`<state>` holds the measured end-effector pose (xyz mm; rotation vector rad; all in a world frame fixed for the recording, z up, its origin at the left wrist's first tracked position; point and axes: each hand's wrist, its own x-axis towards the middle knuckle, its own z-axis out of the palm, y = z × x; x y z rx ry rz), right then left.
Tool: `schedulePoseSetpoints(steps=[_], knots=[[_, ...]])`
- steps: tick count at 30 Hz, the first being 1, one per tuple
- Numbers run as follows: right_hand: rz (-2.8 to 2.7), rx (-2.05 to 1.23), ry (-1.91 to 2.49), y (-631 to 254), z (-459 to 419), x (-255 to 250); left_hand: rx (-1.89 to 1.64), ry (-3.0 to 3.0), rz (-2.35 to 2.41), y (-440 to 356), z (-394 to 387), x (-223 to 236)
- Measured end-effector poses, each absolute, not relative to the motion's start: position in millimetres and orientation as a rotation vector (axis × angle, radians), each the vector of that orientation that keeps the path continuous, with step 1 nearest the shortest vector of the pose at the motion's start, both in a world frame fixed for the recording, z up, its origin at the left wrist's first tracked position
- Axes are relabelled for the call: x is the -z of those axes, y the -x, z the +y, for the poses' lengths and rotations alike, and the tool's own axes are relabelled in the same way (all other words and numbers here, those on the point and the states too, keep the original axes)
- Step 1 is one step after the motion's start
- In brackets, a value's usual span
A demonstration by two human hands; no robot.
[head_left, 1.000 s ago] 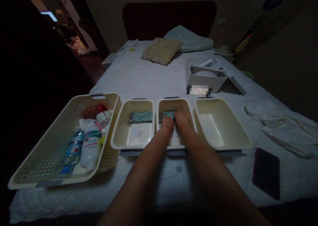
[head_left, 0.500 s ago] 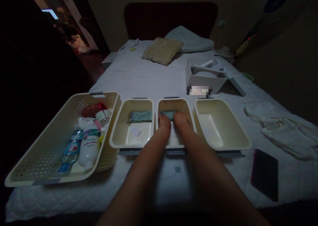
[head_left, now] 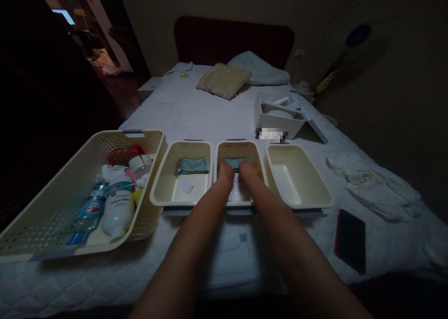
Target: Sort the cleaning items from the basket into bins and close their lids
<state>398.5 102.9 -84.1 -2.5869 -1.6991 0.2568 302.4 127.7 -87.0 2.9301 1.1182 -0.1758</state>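
Note:
Both my hands reach down into the middle cream bin [head_left: 257, 154]. A folded green textured cloth [head_left: 236, 164] lies across the bin's far part. My left hand [head_left: 226, 170] is closed at the cloth's left end, and my right hand [head_left: 249, 171] is closed at its right end; the fingertips are partly hidden. In the left cream bin [head_left: 163, 181] rests a similar green cloth [head_left: 194, 165], with a small white tag [head_left: 185, 186] in front of it. A third cream bin [head_left: 297, 169] stands on the right.
At left, a perforated basket [head_left: 150, 221] holds several bottles, among them a white bottle [head_left: 118, 209]. A phone-like dark slab [head_left: 350, 242] and crumpled white plastic [head_left: 374, 186] lie at right. Behind are a white box [head_left: 280, 124] and a cushion [head_left: 224, 81].
The camera view has shifted slightly, so the scene sits further left. My hands stay at the cloth in the middle bin, with the right hand turned a little more over its end.

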Motion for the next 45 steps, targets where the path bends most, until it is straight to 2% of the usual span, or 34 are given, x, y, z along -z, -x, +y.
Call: schedulePoseSetpoints(steps=[13, 20, 26, 32, 36, 45], knots=[[-1.731, 0.018, 2.685, -362.7, 73.0, 32.1, 0.104, -3.182, 0.707, -255.1, 128.5, 27.0], [-1.757, 0.257, 2.561, -316.5, 72.7, 14.1, -0.018, -3.212, 0.824, -184.6, 134.1, 3.5], [-1.936, 0.348, 2.328, -256.2, 82.0, -0.3, -0.088, -3.063, 1.192, -108.4, 149.8, -12.9], [-2.127, 0.308, 2.125, -179.1, 96.5, -13.3, -0.074, -2.773, 1.583, -37.5, 156.2, -9.9], [-2.202, 0.232, 2.035, -135.8, 103.9, -6.1, -0.064, -2.718, 1.659, -0.1, 158.7, -1.4], [-2.399, 0.209, 1.864, -107.3, 112.9, 14.9, 0.09, -2.494, 1.845, 83.6, 156.4, 42.8]])
